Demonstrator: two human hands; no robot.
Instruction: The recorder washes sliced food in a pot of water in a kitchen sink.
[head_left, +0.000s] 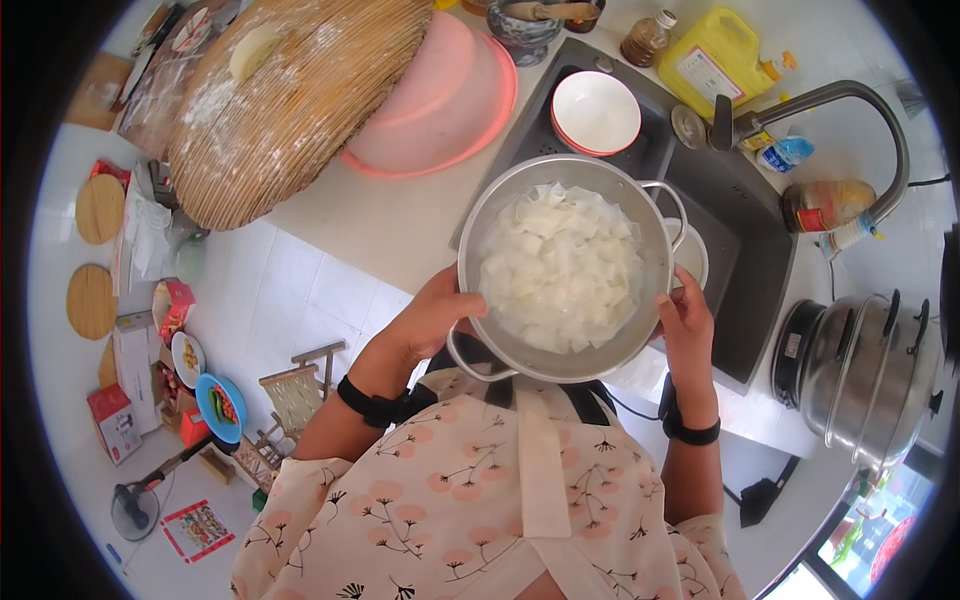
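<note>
A two-handled metal pot (469, 247) is held level in front of my body, partly over the sink's near edge. Inside lies a heap of pale, thin, flat food pieces (562, 262), which look like sheets of dough. My left hand (442, 311) grips the pot's left side, thumb on the rim, above one loop handle (476, 367). On the opposite side my right hand (686, 322) grips the rim below the other loop handle (673, 206). The fingers under the pot are partly hidden.
A double-basin sink (750, 255) holds red-and-white bowls (596, 112); a faucet (892, 135) arches beside it. Stacked steamers (870, 375) stand right. A floured reed mat (300, 112) with a dough piece (255, 54) overlaps a pink basin (480, 112). Behind are a mortar (525, 34) and yellow jug (712, 56).
</note>
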